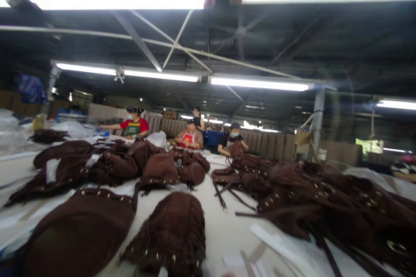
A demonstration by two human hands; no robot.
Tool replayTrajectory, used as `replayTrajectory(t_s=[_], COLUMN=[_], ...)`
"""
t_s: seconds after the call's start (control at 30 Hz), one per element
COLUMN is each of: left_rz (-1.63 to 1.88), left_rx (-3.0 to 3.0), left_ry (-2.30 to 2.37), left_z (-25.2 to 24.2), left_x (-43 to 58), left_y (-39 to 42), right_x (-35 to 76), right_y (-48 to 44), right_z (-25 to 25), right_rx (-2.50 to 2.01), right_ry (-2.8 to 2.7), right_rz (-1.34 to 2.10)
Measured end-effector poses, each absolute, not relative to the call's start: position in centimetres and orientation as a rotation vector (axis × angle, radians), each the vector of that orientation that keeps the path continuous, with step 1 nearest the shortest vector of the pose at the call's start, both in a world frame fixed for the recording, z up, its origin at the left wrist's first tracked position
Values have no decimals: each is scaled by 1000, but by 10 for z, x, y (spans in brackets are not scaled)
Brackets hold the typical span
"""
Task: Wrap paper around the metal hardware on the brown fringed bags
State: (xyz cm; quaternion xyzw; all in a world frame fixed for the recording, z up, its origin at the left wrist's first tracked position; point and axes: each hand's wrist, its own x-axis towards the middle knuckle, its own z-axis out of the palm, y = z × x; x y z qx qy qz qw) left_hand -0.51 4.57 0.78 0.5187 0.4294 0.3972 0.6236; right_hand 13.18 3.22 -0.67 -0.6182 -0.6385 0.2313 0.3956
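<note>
Neither of my hands can be made out in the head view. Closest to me on the white table [216, 229] are two dark brown bags. One is a large rounded bag [81, 233] with metal eyelets along its edge, at the lower left. Beside it, near the bottom middle, lies a fringed brown bag [175, 225], its eyelets towards me. Further back at left, more brown bags [159, 169] lie close together. A big heap of brown bags [292, 190] with loose straps covers the right side. The picture is blurred.
Several people sit or stand across the table, among them one person in a red top [141, 125] and one in dark clothes [232, 140]. Clear plastic [11, 132] is piled at the far left. White strips [273, 240] lie at the front right. A post [318, 117] rises behind.
</note>
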Motion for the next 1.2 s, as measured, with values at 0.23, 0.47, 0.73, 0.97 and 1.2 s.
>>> replayTrajectory(t_s=[0.23,0.47,0.73,0.97,1.2], left_rz=[999,992,1010,1058,1050], left_rx=[1134,1129,1139,1348,1235], left_ry=[888,858,879,1014,885], left_z=[-14,-8,-11,-14,-13], left_x=[-7,-6,-7,-6,-4], left_y=[-24,-21,-21,-24,-25], right_x=[131,126,127,120,126], right_y=[-53,-57,-66,-65,-59], right_z=[-20,-3,-4,-16,-24], right_rx=[-1663,-1529,-1045,-986,-881], right_ry=[-1501,-1414,-644,-546,-434], right_rz=[263,716,1603,1685,1748])
